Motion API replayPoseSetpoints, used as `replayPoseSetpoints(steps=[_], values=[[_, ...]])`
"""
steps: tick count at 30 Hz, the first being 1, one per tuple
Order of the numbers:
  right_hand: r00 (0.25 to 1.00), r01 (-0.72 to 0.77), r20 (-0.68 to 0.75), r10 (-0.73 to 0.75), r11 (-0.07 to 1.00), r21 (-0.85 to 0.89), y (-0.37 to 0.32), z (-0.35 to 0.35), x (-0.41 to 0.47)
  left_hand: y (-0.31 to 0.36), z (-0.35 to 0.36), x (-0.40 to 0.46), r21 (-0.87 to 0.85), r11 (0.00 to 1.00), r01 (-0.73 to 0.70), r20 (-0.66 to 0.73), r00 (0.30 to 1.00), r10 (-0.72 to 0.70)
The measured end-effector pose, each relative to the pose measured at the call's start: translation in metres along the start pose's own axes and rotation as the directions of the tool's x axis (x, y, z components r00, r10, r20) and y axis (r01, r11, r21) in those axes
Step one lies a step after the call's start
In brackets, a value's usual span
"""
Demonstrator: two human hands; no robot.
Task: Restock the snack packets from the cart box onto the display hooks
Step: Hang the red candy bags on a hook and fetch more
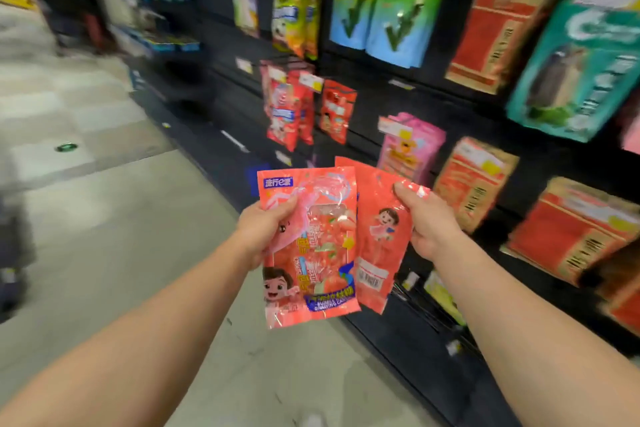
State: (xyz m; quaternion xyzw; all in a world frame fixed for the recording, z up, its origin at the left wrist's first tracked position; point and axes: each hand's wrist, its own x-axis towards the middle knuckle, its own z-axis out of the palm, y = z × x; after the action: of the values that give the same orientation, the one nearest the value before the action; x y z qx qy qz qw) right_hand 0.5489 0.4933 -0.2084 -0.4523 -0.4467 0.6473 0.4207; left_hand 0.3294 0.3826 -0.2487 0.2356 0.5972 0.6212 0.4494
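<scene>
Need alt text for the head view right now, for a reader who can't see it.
Each hand holds a glossy red plastic snack packet: left hand shows the printed front, right hand the barcode back. Matching red packets hang on the black display rack ahead.

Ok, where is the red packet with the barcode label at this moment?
In the head view, low and centre-right: the right hand pinches the barcode packet by its top edge, partly tucked behind the left hand's front-facing packet.

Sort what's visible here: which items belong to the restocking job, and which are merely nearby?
Job:
glossy red snack packet in left hand
second red packet, back showing, in right hand
matching red packets hanging on the display

Nearby:
blue-green pouches
brown-and-red paper bags
pink pouch
</scene>
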Motion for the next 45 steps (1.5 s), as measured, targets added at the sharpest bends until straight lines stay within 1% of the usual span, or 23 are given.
replayPoseSetpoints(steps=[2, 4, 6, 9, 13, 15, 18, 20, 23, 26, 30, 33, 36, 39, 42, 45], values=[[0.999, 0.019, 0.033, -0.016, 0.995, -0.098, 0.009, 0.042, 0.035, 0.008, -0.032, 0.027, -0.002, 1.0, 0.0, -0.06, 0.998, 0.0], [0.993, 0.109, 0.065, -0.098, 0.973, -0.203, 0.017, 0.083, 0.072, 0.02, -0.06, 0.058, -0.003, 1.0, 0.006, -0.103, 0.995, -0.006], [0.979, 0.195, 0.112, -0.171, 0.945, -0.262, 0.019, 0.127, 0.11, 0.032, -0.087, 0.092, 0.019, 1.0, 0.015, -0.128, 0.992, -0.012], [0.973, 0.206, 0.155, -0.171, 0.948, -0.242, 0.014, 0.19, 0.165, 0.06, -0.12, 0.139, 0.036, 0.999, 0.024, -0.187, 0.982, -0.017], [0.959, 0.254, 0.199, -0.203, 0.926, -0.278, 0.001, 0.268, 0.228, 0.101, -0.165, 0.192, 0.039, 0.998, -0.043, -0.295, 0.954, 0.053], [0.953, 0.271, 0.218, -0.211, 0.916, -0.296, 0.001, 0.304, 0.256, 0.113, -0.19, 0.219, 0.04, 0.998, -0.049, -0.332, 0.942, 0.059], [0.952, 0.253, 0.241, -0.186, 0.924, -0.286, 0.006, 0.356, 0.291, 0.126, -0.23, 0.262, 0.051, 0.997, -0.064, -0.38, 0.922, 0.079], [0.958, 0.223, 0.241, -0.159, 0.937, -0.269, 0.013, 0.387, 0.315, 0.133, -0.255, 0.296, 0.052, 0.997, -0.055, -0.382, 0.922, 0.071], [0.963, 0.19, 0.238, -0.125, 0.943, -0.273, 0.028, 0.436, 0.352, 0.143, -0.293, 0.353, 0.066, 0.997, -0.039, -0.335, 0.94, 0.059], [0.968, 0.163, 0.226, -0.108, 0.957, -0.24, 0.041, 0.486, 0.381, 0.16, -0.334, 0.411, 0.065, 0.997, -0.042, -0.279, 0.958, 0.058], [0.99, 0.097, 0.127, -0.069, 0.969, -0.229, 0.055, 0.545, 0.412, 0.197, -0.389, 0.473, 0.131, 0.991, -0.008, -0.199, 0.979, 0.035], [0.997, 0.082, 0.026, -0.078, 0.974, -0.212, 0.057, 0.576, 0.433, 0.224, -0.422, 0.523, 0.189, 0.982, -0.015, -0.133, 0.99, 0.04], [0.995, 0.067, -0.062, -0.078, 0.983, -0.173, 0.056, 0.589, 0.448, 0.233, -0.429, 0.566, 0.24, 0.971, -0.011, -0.043, 0.999, 0.022], [0.988, 0.059, -0.128, -0.082, 0.984, -0.171, 0.055, 0.589, 0.471, 0.23, -0.422, 0.611, 0.268, 0.964, 0.005, -0.002, 1.0, -0.004], [0.978, 0.056, -0.19, -0.091, 0.982, -0.18, 0.054, 0.584, 0.497, 0.23, -0.403, 0.651, 0.269, 0.962, 0.049, 0.08, 0.994, -0.073], [0.968, 0.064, -0.227, -0.104, 0.982, -0.178, 0.052, 0.574, 0.53, 0.231, -0.381, 0.687, 0.27, 0.958, 0.097, 0.111, 0.985, -0.131]])
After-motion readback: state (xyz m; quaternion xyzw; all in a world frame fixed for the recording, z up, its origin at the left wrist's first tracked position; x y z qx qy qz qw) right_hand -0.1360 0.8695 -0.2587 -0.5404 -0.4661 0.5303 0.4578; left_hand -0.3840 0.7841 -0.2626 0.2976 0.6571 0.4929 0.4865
